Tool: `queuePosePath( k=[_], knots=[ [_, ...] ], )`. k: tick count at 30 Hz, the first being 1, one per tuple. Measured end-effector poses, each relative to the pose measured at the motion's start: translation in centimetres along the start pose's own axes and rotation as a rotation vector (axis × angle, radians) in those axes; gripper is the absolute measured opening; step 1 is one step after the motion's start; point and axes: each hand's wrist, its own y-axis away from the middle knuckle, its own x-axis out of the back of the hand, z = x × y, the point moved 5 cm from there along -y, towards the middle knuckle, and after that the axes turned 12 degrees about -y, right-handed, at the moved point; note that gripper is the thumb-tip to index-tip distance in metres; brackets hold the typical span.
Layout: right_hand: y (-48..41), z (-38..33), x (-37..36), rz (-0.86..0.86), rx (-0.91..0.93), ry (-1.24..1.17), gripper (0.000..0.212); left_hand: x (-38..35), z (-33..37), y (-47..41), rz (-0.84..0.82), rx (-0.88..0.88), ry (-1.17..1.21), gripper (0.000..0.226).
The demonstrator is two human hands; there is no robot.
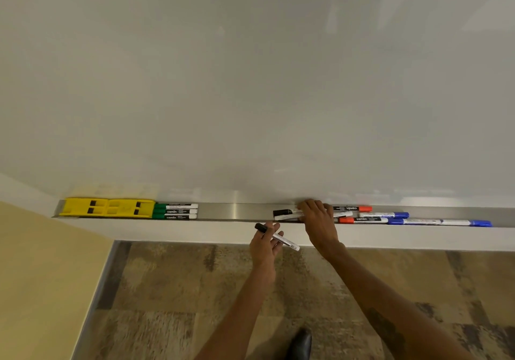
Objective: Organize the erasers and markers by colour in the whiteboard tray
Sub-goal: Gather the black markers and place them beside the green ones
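I see the tray (237, 211) running along the foot of the whiteboard (250, 81), with a bare steel stretch in its middle. At the far left end sit the yellow erasers (107, 207), side by side and filling the tray's depth. Touching their right edge are the green markers (175, 211), three stacked front to back, caps toward the erasers.

My left hand (264, 245) is below the tray's front lip, fingers loosely curled around a black marker (277, 236) that lies slanted across them, cap up and to the left. It is clear of the tray.

My right hand (316, 217) reaches over the lip into the tray, palm down, fingers spread and pressed on more black markers (284, 213) whose caps stick out to its left. How many lie under the hand I cannot tell, and I cannot tell whether it grips them or only rests on them.

Just right of that hand the tray is crowded: two red markers (352, 208), one at the back and one at the front, and beyond them blue markers (386, 215) trailing off to the right, some end to end.

Below, patterned carpet (195, 290) and a dark shoe (302, 344).
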Motion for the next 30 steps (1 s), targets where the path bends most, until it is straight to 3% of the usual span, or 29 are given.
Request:
queuePosePath(
  k=[7, 14, 20, 23, 27, 30],
  knots=[
    [1.2, -0.1, 1.0, 0.072, 0.154, 0.141, 0.035, -0.5, 0.2, 0.1, -0.005, -0.011, 0.010, 0.033],
    [1.9, -1.3, 3.4, 0.211, 0.216, 0.016, 0.049, 0.0, 1.4, 0.2, 0.072, -0.141, 0.009, 0.030],
    [0.3, -4.0, 5.6, 0.043, 0.288, -0.139, 0.038, -0.3, 3.1, 1.1, 0.035, -0.333, -0.153, 0.014],
    [-0.8, -5.5, 5.8, -0.057, 0.195, -0.287, 0.045, -0.9, 3.4, 1.8, -0.041, -0.379, -0.281, 0.019],
    [-1.6, -7.6, 4.7, -0.138, 0.096, -0.421, 0.050, -1.5, 2.9, 2.3, -0.176, -0.253, -0.108, 0.023],
    [-1.2, -7.9, 3.2, -0.144, 0.023, -0.548, 0.046, -1.0, 2.3, 2.2, -0.182, -0.167, -0.006, 0.031]
  ],
)
